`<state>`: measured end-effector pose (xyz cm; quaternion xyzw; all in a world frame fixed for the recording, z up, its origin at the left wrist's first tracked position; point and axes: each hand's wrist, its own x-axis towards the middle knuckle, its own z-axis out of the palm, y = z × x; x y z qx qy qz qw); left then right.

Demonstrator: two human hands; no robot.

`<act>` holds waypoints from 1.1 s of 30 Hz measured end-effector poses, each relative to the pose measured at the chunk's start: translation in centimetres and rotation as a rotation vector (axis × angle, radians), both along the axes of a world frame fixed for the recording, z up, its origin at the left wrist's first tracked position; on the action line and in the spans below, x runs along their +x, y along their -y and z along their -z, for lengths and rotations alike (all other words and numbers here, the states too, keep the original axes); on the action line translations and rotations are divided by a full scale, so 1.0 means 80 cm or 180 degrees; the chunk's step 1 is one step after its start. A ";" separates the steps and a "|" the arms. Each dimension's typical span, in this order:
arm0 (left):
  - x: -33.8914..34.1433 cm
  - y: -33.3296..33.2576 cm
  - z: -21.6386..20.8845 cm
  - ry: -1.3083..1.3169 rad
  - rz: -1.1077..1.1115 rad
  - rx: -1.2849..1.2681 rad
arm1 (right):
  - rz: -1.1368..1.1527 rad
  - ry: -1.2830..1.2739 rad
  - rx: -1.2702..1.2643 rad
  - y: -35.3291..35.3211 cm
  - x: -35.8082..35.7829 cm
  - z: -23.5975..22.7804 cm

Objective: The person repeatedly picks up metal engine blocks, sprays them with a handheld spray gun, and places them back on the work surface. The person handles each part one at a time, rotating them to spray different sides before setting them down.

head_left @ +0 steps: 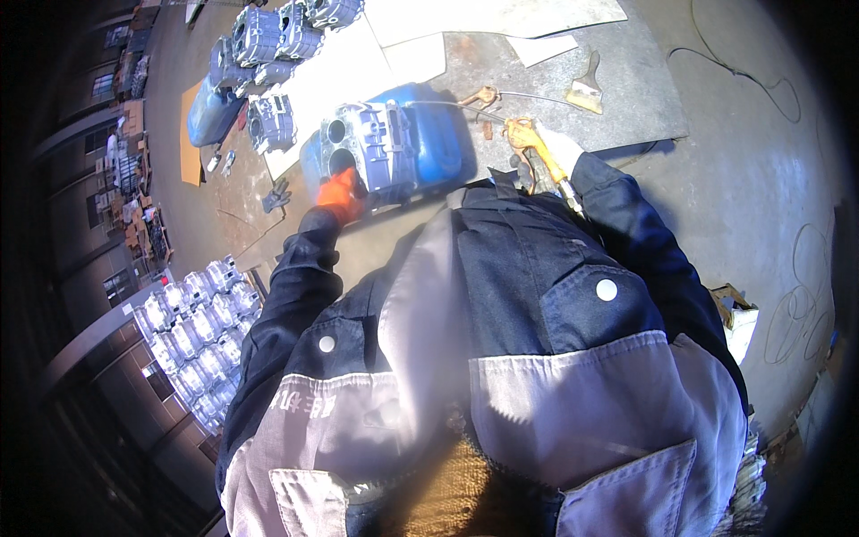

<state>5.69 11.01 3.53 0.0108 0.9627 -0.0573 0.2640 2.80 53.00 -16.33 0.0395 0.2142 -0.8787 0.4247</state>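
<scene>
A grey cast-metal housing (pixel 376 143) with round openings rests on a blue plastic drum (pixel 438 143) in front of me. My left hand (pixel 338 197), in an orange glove, is closed on the near left edge of the housing, beside its lower round opening. To the right of the drum, my right hand (pixel 559 150), in a white glove, is wrapped round an orange-yellow air blow gun (pixel 532 141). The gun's thin metal tube points left toward the housing; its fitting hangs down toward my waist. My right fingers are partly hidden.
More housings (pixel 259 40) stand at the far left near another blue drum (pixel 210 112). A wide brush (pixel 586 85) and an orange-brown tool with a thin rod (pixel 483 96) lie on the worktop (pixel 626 98). A dark glove (pixel 277 195) lies left. Stacked castings (pixel 197 336) stand lower left.
</scene>
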 end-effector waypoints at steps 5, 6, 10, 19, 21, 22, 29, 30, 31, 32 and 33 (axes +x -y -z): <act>0.000 0.002 0.001 -0.0020 -0.0002 0.0041 | 0.0429 0.0006 0.1361 0.016 0.011 -0.087; 0.000 0.001 0.001 -0.0033 0.0041 0.0036 | 0.0389 0.0249 0.1538 0.015 0.011 -0.105; -0.001 -0.004 -0.003 0.0001 -0.0034 0.0009 | 0.0271 0.0456 0.1511 0.012 0.011 -0.136; -0.003 -0.011 -0.012 0.0216 -0.0266 0.0266 | 0.0068 0.0725 0.0272 -0.014 0.015 -0.062; -0.003 -0.013 -0.012 0.0173 -0.0196 0.0160 | 0.0142 0.0826 0.0225 -0.019 0.021 -0.052; -0.004 -0.014 -0.011 0.0120 -0.0124 0.0059 | 0.0192 0.0838 0.0219 -0.020 0.024 -0.048; -0.004 -0.017 -0.015 0.0168 -0.0115 0.0200 | 0.0288 0.0857 0.0191 -0.016 0.028 -0.022; -0.004 -0.016 -0.015 0.0156 -0.0114 0.0145 | 0.0299 0.0980 0.0204 -0.014 0.027 -0.018; -0.004 -0.015 -0.014 0.0101 -0.0097 0.0129 | -0.0007 0.0679 -0.0430 -0.012 0.026 -0.016; -0.003 -0.014 -0.012 0.0047 -0.0079 0.0114 | -0.0345 0.0442 -0.1010 -0.010 0.026 -0.016; -0.003 -0.012 -0.010 0.0057 -0.0060 0.0087 | -0.0456 0.0336 -0.1217 -0.009 0.026 -0.018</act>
